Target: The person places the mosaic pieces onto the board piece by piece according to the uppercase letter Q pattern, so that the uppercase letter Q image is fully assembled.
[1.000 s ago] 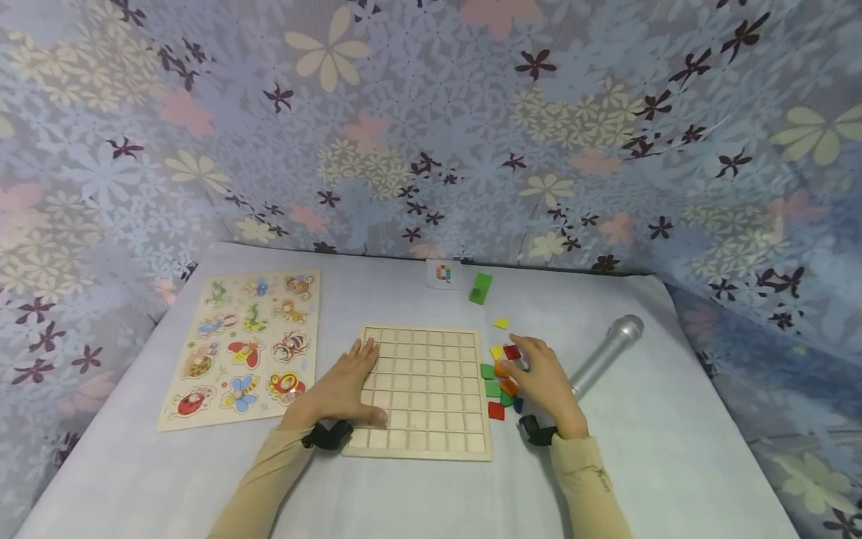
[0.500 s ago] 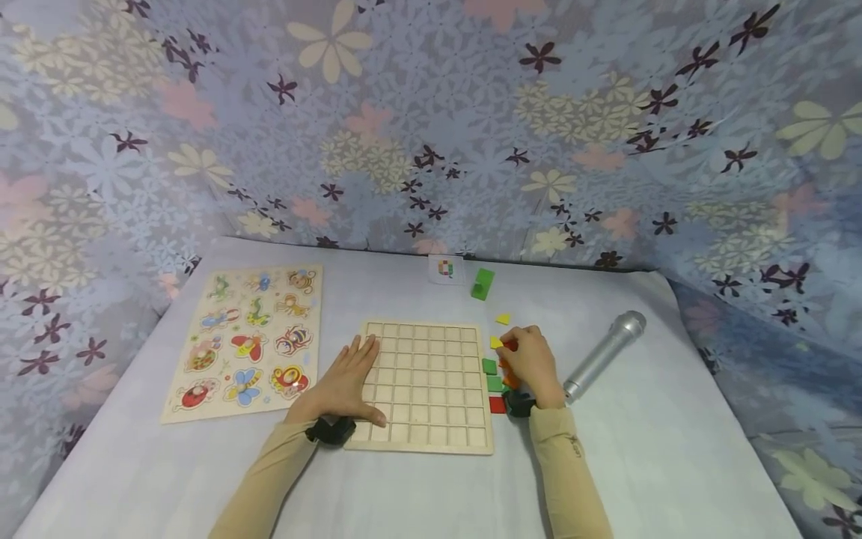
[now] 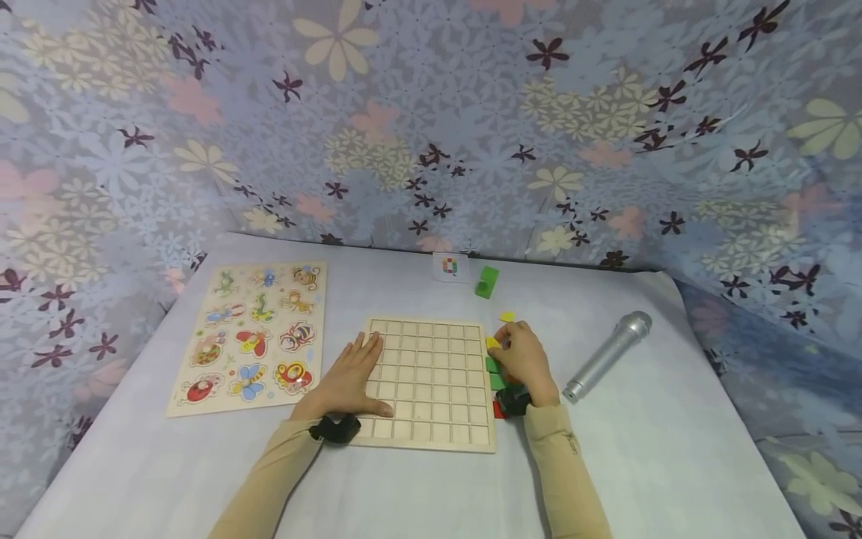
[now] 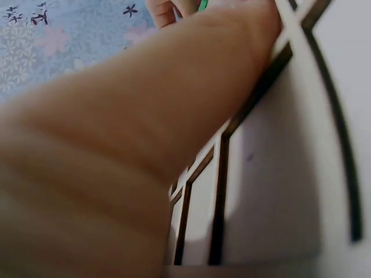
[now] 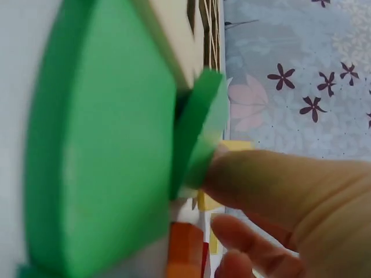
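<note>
A play corner, whether home or elsewhere unclear: a pale desk with an insect puzzle and wooden grid board, before flowered fabric (mostly blue).

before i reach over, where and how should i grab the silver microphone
I'd grip the silver microphone around its handle, near the middle, coming down from above with the right hand, the nearer one. The handle is long, straight and slim, lying slantwise on the table with its head pointing away, so wrapping across its length should hold best.
</note>
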`<state>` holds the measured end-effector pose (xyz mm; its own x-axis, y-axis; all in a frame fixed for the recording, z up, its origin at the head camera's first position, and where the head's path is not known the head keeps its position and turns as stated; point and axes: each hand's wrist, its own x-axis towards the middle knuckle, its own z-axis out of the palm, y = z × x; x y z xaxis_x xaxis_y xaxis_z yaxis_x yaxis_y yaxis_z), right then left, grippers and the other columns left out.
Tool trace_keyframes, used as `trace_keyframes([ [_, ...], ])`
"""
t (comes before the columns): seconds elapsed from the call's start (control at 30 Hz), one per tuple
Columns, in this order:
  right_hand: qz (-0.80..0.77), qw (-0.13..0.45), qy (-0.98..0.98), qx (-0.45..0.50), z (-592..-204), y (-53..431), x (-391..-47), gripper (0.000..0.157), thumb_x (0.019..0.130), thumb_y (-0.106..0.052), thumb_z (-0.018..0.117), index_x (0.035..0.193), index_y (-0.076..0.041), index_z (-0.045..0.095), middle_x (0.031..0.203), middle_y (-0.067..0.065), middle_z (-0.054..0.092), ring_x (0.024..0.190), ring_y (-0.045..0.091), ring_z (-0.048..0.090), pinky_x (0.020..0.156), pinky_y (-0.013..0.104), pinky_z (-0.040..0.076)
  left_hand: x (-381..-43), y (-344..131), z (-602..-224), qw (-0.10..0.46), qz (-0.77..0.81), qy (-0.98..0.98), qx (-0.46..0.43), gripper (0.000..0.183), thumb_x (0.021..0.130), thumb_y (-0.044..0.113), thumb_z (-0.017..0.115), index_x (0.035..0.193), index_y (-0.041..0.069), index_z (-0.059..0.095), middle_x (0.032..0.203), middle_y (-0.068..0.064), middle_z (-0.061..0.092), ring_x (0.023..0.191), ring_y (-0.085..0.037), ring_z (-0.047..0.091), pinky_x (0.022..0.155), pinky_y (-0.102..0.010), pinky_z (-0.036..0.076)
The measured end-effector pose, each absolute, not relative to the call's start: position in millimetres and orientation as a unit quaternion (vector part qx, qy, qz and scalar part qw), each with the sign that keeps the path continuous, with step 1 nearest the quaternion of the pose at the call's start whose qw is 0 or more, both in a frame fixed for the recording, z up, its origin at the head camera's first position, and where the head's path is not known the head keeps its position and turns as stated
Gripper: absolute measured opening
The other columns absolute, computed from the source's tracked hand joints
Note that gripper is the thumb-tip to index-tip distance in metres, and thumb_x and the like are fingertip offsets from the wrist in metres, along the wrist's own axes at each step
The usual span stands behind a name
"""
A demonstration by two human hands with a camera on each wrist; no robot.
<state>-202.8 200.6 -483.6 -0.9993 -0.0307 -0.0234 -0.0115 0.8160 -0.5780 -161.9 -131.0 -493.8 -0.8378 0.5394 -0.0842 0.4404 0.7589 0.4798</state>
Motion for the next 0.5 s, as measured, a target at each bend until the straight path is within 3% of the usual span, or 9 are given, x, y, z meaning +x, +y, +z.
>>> trace_keyframes([
  [0.23,-0.361,0.027,0.932,-0.009,-477,207,-200,0.017,0.087,-0.016,0.070,0.094,-0.003,0.062,0.089,0.013,0.069,0.067,0.019,0.063,0.064,0.030,0.051,-160,-129,-494,0.115,0.222,0.932,0.263,0.124,0.069,0.056,0.078,0.152,-0.007,0.011,0.161,-0.024,0.006,0.149,-0.044,0.001,0.122,-0.057,0.006],
  [0.5,-0.443,0.044,0.896,-0.003,-468,179,-209,0.014,0.090,-0.016,0.068,0.097,-0.003,0.066,0.087,0.010,0.068,0.071,0.016,0.058,0.060,0.025,0.046,-160,-130,-493,0.108,0.228,0.933,0.258,0.124,0.068,0.056,0.079,0.152,-0.007,0.012,0.161,-0.024,0.008,0.149,-0.044,0.002,0.122,-0.057,0.008],
])
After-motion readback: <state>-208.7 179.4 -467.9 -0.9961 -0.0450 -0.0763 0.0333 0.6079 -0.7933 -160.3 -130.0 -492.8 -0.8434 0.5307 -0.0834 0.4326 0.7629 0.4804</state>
